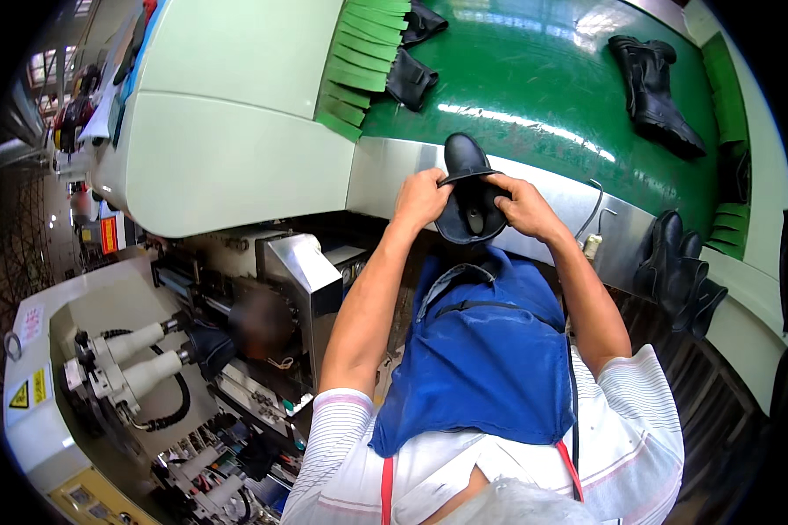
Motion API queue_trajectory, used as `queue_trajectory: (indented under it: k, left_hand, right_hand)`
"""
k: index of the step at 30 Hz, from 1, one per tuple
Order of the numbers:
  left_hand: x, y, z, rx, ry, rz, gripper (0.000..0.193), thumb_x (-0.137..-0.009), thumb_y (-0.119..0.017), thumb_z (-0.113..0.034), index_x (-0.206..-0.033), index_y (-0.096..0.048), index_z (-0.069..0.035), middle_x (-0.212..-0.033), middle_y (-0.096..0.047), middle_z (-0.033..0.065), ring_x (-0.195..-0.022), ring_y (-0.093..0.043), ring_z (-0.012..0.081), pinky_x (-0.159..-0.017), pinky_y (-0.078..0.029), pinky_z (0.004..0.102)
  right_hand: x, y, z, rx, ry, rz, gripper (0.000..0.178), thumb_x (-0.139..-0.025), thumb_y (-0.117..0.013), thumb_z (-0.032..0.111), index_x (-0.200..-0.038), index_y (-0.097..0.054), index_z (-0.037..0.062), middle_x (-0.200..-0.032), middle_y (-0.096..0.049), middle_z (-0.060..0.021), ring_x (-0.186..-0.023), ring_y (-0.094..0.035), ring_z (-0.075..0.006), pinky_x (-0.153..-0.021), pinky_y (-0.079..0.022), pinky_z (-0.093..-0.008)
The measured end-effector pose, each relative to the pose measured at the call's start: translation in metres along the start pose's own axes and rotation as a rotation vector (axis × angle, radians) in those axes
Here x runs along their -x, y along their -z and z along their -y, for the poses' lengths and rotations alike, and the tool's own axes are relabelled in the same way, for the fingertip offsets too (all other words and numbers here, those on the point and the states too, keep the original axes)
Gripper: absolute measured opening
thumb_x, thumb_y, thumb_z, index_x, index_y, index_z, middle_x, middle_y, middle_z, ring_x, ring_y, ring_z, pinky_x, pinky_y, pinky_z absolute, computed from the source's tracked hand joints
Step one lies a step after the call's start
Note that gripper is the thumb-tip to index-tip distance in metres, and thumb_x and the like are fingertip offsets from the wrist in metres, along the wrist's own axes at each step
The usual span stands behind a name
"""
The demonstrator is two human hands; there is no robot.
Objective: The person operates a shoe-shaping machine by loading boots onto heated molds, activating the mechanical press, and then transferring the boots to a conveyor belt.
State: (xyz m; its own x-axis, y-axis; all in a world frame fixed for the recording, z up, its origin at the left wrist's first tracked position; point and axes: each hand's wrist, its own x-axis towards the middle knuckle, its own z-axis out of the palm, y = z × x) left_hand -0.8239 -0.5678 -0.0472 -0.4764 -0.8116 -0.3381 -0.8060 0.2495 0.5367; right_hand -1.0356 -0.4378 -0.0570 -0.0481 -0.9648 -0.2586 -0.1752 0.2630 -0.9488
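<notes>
Between my two hands is a black leather boot (467,157), its toe pointing away from me and its shaft opening turned toward me. My left hand (421,199) grips the opening's left edge, fingers closed on the leather. On the other side, my right hand (526,206) pinches the right edge, thumb reaching into the opening. The dark inside of the boot shows, with a small pale spot in it. The boot is held over the metal edge strip (394,166), in front of the green conveyor belt (517,87).
A tall black boot (652,92) lies on the belt at far right; black boot pieces (410,80) lie near the green strip curtain (359,61). Several black boots (674,271) hang at the right. Metal hooks (595,206) stand by the strip. A machine (131,376) fills the lower left.
</notes>
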Motion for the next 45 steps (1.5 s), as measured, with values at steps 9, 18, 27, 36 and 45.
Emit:
queue_trajectory:
  k: [9, 18, 27, 36, 45]
  left_hand:
    - [-0.101, 0.012, 0.053, 0.229, -0.014, 0.15, 0.042, -0.092, -0.08, -0.037, -0.119, -0.072, -0.005, -0.108, -0.077, 0.0094, -0.095, -0.071, 0.0263, -0.086, -0.058, 0.0405]
    - [-0.275, -0.022, 0.068, -0.273, -0.072, -0.367, 0.075, -0.081, -0.086, -0.023, -0.146, -0.049, -0.012, -0.136, -0.054, 0.0166, -0.123, -0.057, 0.0422, -0.101, -0.053, 0.0527]
    - [-0.317, 0.009, 0.111, 0.167, 0.03, -0.315, 0.036, -0.085, -0.072, -0.006, -0.12, -0.076, -0.009, -0.112, -0.076, 0.0185, -0.105, -0.072, 0.0393, -0.094, -0.057, 0.0458]
    - [-0.164, 0.145, 0.11, 1.143, 0.226, -0.243, 0.037, -0.093, -0.067, 0.007, -0.13, -0.067, 0.004, -0.114, -0.075, 0.0111, -0.099, -0.073, 0.0192, -0.088, -0.06, 0.0348]
    - [0.071, 0.013, 0.079, 1.391, 0.393, -0.216, 0.044, -0.092, -0.066, 0.011, -0.135, -0.059, 0.004, -0.123, -0.071, 0.0142, -0.103, -0.073, 0.0225, -0.095, -0.06, 0.0384]
  right_hand:
    - [0.042, 0.028, 0.018, 0.266, -0.055, -0.179, 0.044, -0.091, -0.063, 0.002, -0.136, -0.066, 0.0019, -0.125, -0.07, -0.0285, -0.119, -0.065, -0.0479, -0.102, -0.053, -0.049]
    - [0.043, 0.022, 0.058, 0.446, -0.276, -0.302, 0.039, -0.091, -0.07, 0.004, -0.129, -0.065, 0.0046, -0.113, -0.071, -0.027, -0.106, -0.066, -0.0498, -0.087, -0.054, -0.054]
    - [0.024, 0.004, 0.063, 0.479, -0.375, -0.25, 0.025, -0.091, -0.067, 0.002, -0.115, -0.059, 0.0032, -0.098, -0.07, -0.0265, -0.096, -0.065, -0.0516, -0.079, -0.051, -0.0589]
    - [0.021, 0.024, 0.046, 0.594, -0.208, -0.068, 0.029, -0.091, -0.069, 0.007, -0.117, -0.058, 0.0042, -0.097, -0.07, -0.0254, -0.094, -0.066, -0.0524, -0.081, -0.051, -0.0617]
    - [0.031, 0.031, 0.059, 0.748, 0.324, -0.402, 0.02, -0.084, -0.073, 0.001, -0.103, -0.075, 0.0033, -0.123, -0.07, -0.0147, -0.116, -0.064, -0.0394, -0.1, -0.052, -0.051]
